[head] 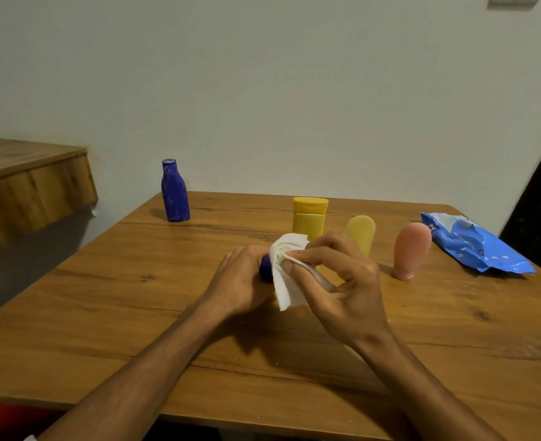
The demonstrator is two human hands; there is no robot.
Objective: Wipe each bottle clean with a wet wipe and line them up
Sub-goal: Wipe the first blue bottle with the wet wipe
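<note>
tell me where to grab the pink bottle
Probably the pink bottle by its broad upper body, from the near side: it stands on a narrow cap, so a low grip could tip it, and the yellow tube and wipes pack flank it.

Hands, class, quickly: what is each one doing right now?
Left hand: grips the dark blue bottle.
Right hand: pinches the white wipe.

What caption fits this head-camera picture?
Left hand holds a small blue bottle while the right hand rubs it with a white wipe.
</note>
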